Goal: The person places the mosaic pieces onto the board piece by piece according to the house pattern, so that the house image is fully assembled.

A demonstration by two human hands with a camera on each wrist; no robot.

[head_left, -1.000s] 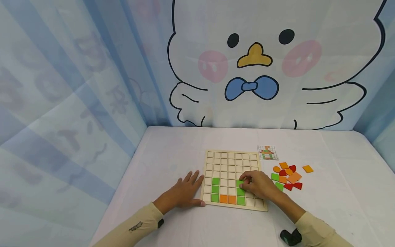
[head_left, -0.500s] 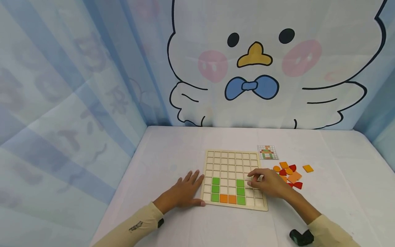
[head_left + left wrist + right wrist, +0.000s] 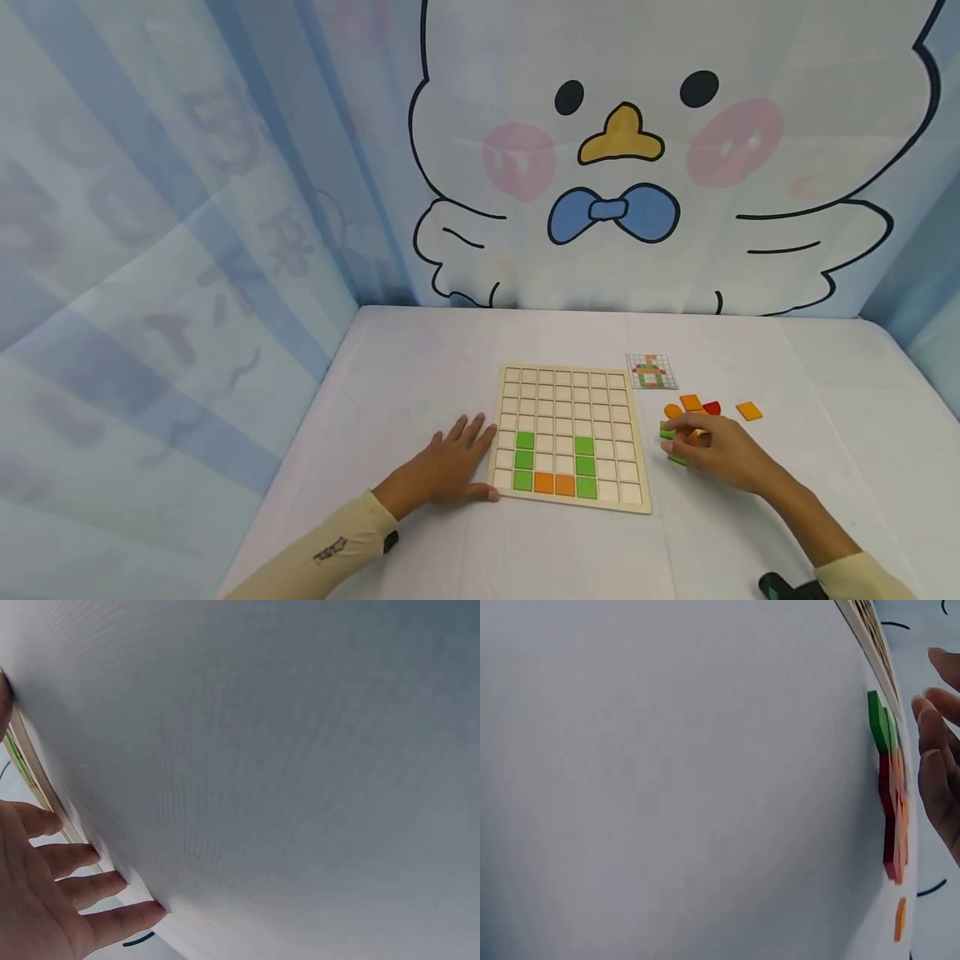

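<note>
A wooden grid board (image 3: pixel 556 401) lies on the table. Green square tiles (image 3: pixel 524 460) form two short columns on it, joined along the bottom row by two orange tiles (image 3: pixel 553 483). My left hand (image 3: pixel 448 467) rests flat at the board's left edge, fingers spread, with fingertips (image 3: pixel 154 909) on the table beside the frame. Over the loose pieces to the right hovers my right hand (image 3: pixel 716 450), thumb and fingers parted with nothing between them. Beneath it are a green tile (image 3: pixel 667 431) and other pieces, partly hidden. In the right wrist view, red pieces (image 3: pixel 889 840) lie below the fingers.
A small pattern card (image 3: pixel 652 372) lies by the board's top right corner. Orange pieces (image 3: pixel 691 403) and a red piece (image 3: pixel 712 408) show beyond the right hand, with one orange diamond (image 3: pixel 748 410) apart. A printed cloth backdrop (image 3: pixel 615 267) stands behind the table.
My right hand has left the green column on the board and moved right, over the loose pieces. The left hand and the board have stayed put.
</note>
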